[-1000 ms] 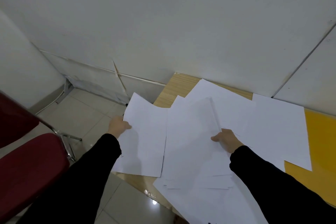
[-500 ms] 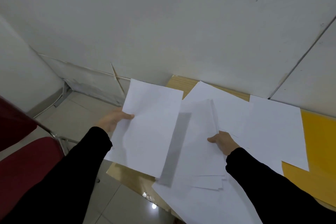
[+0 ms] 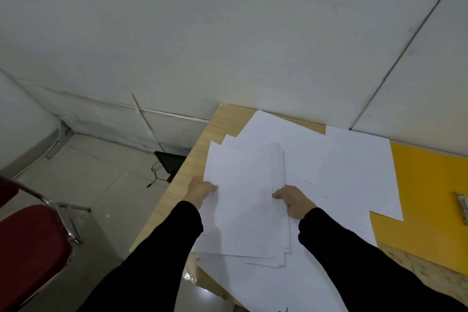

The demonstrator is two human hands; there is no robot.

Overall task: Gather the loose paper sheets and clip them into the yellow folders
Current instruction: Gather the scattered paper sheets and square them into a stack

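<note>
A stack of white paper sheets (image 3: 243,200) is held between both hands over the wooden table's left end. My left hand (image 3: 201,190) grips the stack's left edge, thumb on top. My right hand (image 3: 293,200) grips its right edge. More loose sheets (image 3: 354,167) lie spread on the table behind and to the right, and others (image 3: 253,284) lie under the stack near me. A yellow folder (image 3: 428,197) lies at the right, partly covered by paper. A metal clip piece (image 3: 463,208) rests on the folder at the frame's right edge.
The wooden table (image 3: 222,119) stands against a white wall. Left of it the tiled floor holds a dark flat device with a cable (image 3: 169,164). A red chair with a chrome frame (image 3: 33,248) stands at the lower left.
My left hand has brought its sheet from out over the floor to the right onto the stack in my right hand. Both hands now hold one pile.
</note>
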